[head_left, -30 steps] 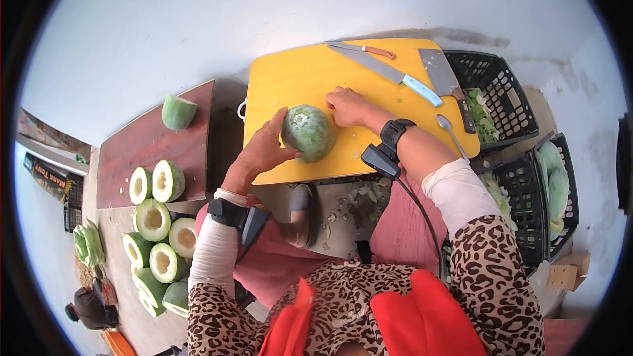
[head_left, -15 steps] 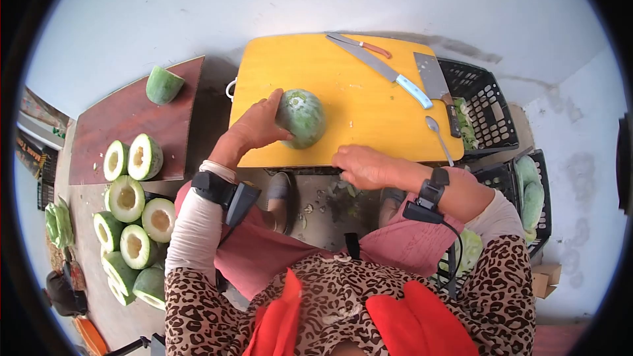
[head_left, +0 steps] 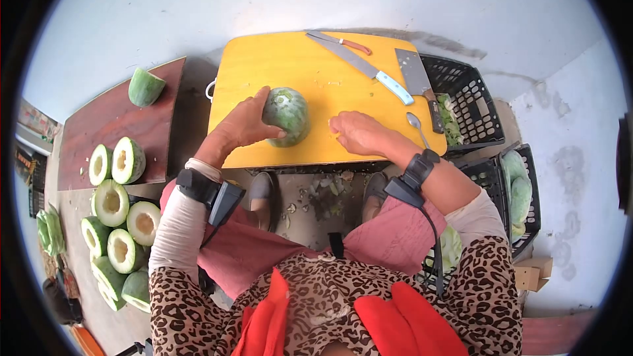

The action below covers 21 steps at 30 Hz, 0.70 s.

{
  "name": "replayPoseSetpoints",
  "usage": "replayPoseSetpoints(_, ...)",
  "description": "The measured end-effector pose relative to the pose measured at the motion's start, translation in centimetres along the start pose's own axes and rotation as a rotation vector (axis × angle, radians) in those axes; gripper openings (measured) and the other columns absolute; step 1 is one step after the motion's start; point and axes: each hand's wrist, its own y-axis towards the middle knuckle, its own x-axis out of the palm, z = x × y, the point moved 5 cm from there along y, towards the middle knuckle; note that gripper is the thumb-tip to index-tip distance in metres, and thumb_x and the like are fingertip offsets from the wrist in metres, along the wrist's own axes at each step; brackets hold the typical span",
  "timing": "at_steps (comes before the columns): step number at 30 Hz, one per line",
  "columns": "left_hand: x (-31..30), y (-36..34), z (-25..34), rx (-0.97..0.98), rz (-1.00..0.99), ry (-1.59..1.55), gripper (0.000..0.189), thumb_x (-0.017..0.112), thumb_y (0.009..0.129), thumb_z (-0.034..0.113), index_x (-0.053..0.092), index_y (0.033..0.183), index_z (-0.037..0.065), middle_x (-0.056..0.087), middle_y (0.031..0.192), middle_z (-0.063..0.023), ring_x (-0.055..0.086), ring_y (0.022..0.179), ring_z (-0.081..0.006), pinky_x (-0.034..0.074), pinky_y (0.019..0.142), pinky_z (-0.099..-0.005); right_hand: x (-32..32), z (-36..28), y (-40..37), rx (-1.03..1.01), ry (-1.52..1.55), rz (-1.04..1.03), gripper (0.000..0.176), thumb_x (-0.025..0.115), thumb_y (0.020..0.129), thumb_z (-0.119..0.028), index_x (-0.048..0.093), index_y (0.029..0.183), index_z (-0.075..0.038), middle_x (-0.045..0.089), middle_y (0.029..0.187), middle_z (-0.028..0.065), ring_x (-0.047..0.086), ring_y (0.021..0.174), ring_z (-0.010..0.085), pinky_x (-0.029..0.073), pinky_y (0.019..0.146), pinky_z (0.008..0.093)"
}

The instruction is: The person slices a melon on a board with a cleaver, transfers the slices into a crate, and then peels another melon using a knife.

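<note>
On the yellow board (head_left: 264,53) a green winter melon (head_left: 288,118) with a whitish bloom stands near the front edge. My left hand (head_left: 245,120) grips its left side, thumb at the front and fingers behind. Just right of the melon, my right hand (head_left: 356,132) hovers over or rests on the board with its fingers curled together; I cannot make out what is in them. Beyond it lie a spoon (head_left: 417,126), a cleaver (head_left: 415,72) with a dark handle, a long knife (head_left: 353,60) with a light blue handle and a small knife (head_left: 349,44) with an orange-brown handle.
A dark red board (head_left: 119,115) at left carries cut melon pieces (head_left: 146,87); several hollowed melon halves (head_left: 125,250) are piled below it. Black crates (head_left: 484,102) at right hold peelings and more melons (head_left: 519,191). Scraps (head_left: 330,191) litter the floor between the feet.
My right hand has moved forward from the board's front edge to over the board, nearer the melon. My left hand stays on the melon. The whole view has shifted slightly.
</note>
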Motion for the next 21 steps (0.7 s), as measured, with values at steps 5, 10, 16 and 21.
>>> replayPoseSetpoints(5, 0.8, 0.4, 1.5, 0.005, -0.042, -0.043, 0.098, 0.084, 0.065, 0.028, 0.031, 0.143, -0.003, 0.054, 0.125, -0.0293, 0.053, 0.119, -0.0385, 0.042, 0.103, -0.0396, -1.2, 3.5, 2.4, 0.212, -0.074, 0.122, 0.024, 0.055, 0.083, -0.008, 0.058, 0.104, 0.002, 0.059, 0.108, 0.0231, 0.057, 0.104, 0.0409, 0.047, 0.089, 0.0463)
replayPoseSetpoints(10, 0.6, 0.4, 2.0, -0.006, -0.067, -0.069, 0.099, 0.084, 0.065, 0.027, 0.031, 0.144, -0.001, 0.053, 0.128, -0.0285, 0.052, 0.121, -0.0375, 0.041, 0.104, -0.0393, -1.9, 6.0, 5.0, 0.367, -0.057, 0.225, 0.041, 0.056, 0.084, -0.012, 0.053, 0.123, 0.000, 0.051, 0.126, 0.0200, 0.050, 0.118, 0.0384, 0.043, 0.100, 0.0444)
replayPoseSetpoints(16, 1.2, 0.3, 1.3, 0.050, -0.014, -0.069, 0.102, 0.085, 0.064, 0.028, 0.029, 0.144, -0.001, 0.054, 0.124, -0.0291, 0.055, 0.116, -0.0400, 0.044, 0.100, -0.0402, -1.3, 5.3, 7.3, 0.337, -0.182, 0.100, 0.042, 0.059, 0.082, -0.013, 0.055, 0.122, -0.001, 0.051, 0.126, 0.0160, 0.046, 0.121, 0.0362, 0.042, 0.100, 0.0448)
replayPoseSetpoints(21, 1.2, 0.5, 1.8, 0.011, -0.047, -0.026, 0.103, 0.084, 0.064, 0.029, 0.027, 0.145, -0.002, 0.054, 0.122, -0.0308, 0.055, 0.114, -0.0422, 0.044, 0.099, -0.0411, -0.5, 1.3, 5.4, 0.161, -0.182, -0.048, 0.034, 0.059, 0.081, -0.013, 0.060, 0.113, -0.001, 0.052, 0.124, 0.0175, 0.049, 0.117, 0.0375, 0.044, 0.095, 0.0458)
